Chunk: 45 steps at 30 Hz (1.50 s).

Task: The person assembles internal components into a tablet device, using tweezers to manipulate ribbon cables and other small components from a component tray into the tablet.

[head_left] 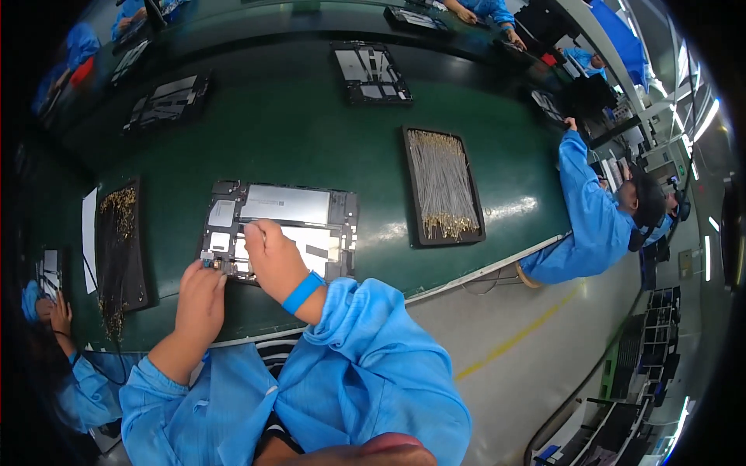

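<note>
An opened tablet [338, 225] lies on the green table before me, its inside showing silver battery packs, white plates and a dark frame. My left hand [200, 304] is at its near left corner, with fingers pressed together over small connectors on the board. Whatever may be between those fingertips is too small to make out. Over the middle of the tablet, my right hand [273, 260] is closed, thumb against curled fingers. Its fingertips are partly hidden, and I cannot see what they grip. A blue band [303, 292] circles my right wrist.
Right of the tablet stands a black tray [444, 186] of grey cables with gold ends. A tray of black cables [120, 248] and a white sheet [89, 241] lie left. More opened tablets [371, 71] sit farther back. A co-worker [602, 217] works at the right.
</note>
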{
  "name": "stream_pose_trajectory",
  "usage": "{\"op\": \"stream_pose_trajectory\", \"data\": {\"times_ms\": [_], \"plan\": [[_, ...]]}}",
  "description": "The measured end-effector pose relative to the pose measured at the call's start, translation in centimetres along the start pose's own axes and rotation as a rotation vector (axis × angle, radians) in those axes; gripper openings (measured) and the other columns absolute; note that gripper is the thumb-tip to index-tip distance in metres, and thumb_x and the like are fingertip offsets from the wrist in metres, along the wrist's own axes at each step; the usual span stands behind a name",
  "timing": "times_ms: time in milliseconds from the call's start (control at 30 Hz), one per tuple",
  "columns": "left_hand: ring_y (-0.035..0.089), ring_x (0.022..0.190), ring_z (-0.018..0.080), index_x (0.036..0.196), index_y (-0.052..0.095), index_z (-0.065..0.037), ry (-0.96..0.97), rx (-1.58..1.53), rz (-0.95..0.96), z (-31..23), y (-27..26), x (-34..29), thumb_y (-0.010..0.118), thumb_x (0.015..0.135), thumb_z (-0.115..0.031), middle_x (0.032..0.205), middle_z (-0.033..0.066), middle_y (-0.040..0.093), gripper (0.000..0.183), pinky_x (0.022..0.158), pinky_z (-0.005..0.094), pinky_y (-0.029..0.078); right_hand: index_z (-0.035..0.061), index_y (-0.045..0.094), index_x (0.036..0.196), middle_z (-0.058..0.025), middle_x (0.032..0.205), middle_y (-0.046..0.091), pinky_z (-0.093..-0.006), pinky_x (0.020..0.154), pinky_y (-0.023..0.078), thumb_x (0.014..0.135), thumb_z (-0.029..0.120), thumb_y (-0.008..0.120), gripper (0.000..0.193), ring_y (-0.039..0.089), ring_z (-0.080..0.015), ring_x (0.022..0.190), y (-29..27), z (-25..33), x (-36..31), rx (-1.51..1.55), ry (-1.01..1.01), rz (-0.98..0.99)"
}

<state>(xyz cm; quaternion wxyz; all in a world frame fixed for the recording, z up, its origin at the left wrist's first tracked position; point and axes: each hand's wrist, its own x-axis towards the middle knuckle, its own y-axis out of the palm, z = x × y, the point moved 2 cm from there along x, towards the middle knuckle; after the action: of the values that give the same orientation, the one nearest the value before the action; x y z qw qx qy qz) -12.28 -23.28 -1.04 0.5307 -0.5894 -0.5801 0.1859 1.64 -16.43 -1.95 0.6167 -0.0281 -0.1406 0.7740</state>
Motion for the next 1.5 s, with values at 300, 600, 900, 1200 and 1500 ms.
{"op": "stream_pose_trajectory", "data": {"times_ms": [300, 600, 900, 1200, 1500], "plan": [[0.052, 0.055, 0.0137, 0.083, 0.047, -0.005, -1.492, -1.477, -0.226, 1.5, 1.9, -2.1, 0.05, 0.082, -0.031, 0.065, 0.0028, 0.049, 0.026, 0.05, 0.0254, 0.047, 0.0015, 0.046, 0.093, -0.0225, 0.076, 0.056, -0.0401, 0.064, 0.043, 0.085, 0.028, 0.041, 0.028, 0.055, -0.0372, 0.074, -0.1, -0.3, 0.1, 0.127, 0.092, -0.078], [0.05, 0.066, 0.0111, 0.095, 0.048, -0.005, -1.339, -1.251, -0.493, 3.7, 1.3, -2.3, 0.052, 0.08, -0.02, 0.078, 0.0038, 0.051, 0.023, 0.056, 0.0221, 0.043, -0.0009, 0.048, 0.099, -0.0227, 0.079, 0.056, -0.039, 0.067, 0.043, 0.085, 0.028, 0.039, 0.033, 0.055, -0.0372, 0.075, 0.6, -1.1, 0.1, 0.05, 0.174, -0.059], [0.051, 0.059, 0.0102, 0.105, 0.043, 0.0, -1.347, -1.194, -0.432, 2.3, -0.3, -2.1, 0.05, 0.076, -0.011, 0.079, 0.0059, 0.052, 0.032, 0.047, 0.0203, 0.04, -0.003, 0.042, 0.102, -0.0124, 0.076, 0.056, -0.0274, 0.064, 0.043, 0.086, 0.026, 0.041, 0.034, 0.054, -0.0176, 0.071, 0.7, -1.0, -0.7, 0.148, 0.185, -0.072], [0.051, 0.056, 0.0095, 0.112, 0.041, 0.005, -1.333, -1.276, 0.293, -0.3, -0.2, -4.4, 0.049, 0.076, -0.008, 0.076, 0.0069, 0.052, 0.04, 0.048, 0.02, 0.04, -0.0028, 0.042, 0.103, -0.0124, 0.076, 0.056, -0.0262, 0.063, 0.042, 0.086, 0.03, 0.039, 0.037, 0.053, -0.0161, 0.068, 0.3, 0.0, -0.6, 0.123, 0.251, -0.046], [0.051, 0.057, 0.0093, 0.114, 0.04, 0.005, -1.353, -1.347, 0.403, -0.1, 0.8, -4.1, 0.048, 0.076, -0.007, 0.073, 0.0055, 0.052, 0.04, 0.048, 0.0209, 0.041, -0.004, 0.041, 0.103, -0.0126, 0.077, 0.056, -0.0258, 0.063, 0.042, 0.086, 0.03, 0.039, 0.038, 0.053, -0.0158, 0.068, 0.5, 0.2, -0.5, 0.163, 0.263, -0.039]]}}
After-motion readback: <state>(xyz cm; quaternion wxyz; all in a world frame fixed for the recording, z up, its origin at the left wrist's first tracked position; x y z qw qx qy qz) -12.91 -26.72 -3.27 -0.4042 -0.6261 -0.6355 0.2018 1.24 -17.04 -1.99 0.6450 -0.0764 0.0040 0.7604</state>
